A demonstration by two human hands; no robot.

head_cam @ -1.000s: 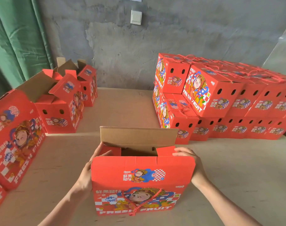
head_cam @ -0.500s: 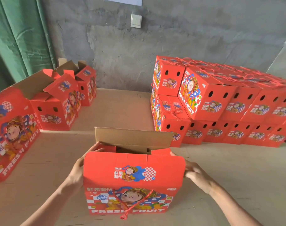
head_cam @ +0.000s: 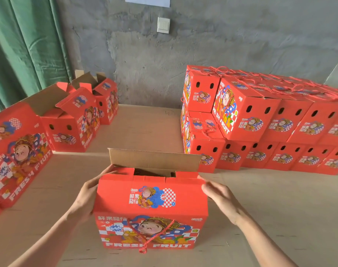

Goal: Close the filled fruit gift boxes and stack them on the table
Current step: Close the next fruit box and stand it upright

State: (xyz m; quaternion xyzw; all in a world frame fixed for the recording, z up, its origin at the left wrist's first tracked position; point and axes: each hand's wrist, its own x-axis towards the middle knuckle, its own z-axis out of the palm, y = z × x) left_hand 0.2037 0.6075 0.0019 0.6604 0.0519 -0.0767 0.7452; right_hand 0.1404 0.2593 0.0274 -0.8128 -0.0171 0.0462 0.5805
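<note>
right hand (head_cam: 220, 195) has slid from the top of the front flap (head_cam: 150, 193) to its right corner, fingers together and lightly bent against the edge. left hand (head_cam: 87, 197) stays on the side of the gift box (head_cam: 150, 234), fingers straight. it stands mid-table (head_cam: 280, 209), back flap (head_cam: 154, 158) upright: closing unfinished, stacking left. closed boxes (head_cam: 260, 122) are stacked right; open boxes (head_cam: 68, 128) wait left. its contents are too dark to tell.

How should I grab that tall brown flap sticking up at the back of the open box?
Pinch the flap along its free top edge, coming from above. It stands upright, hinged at the back of the box, so that edge probably swings forward easiest.
</note>
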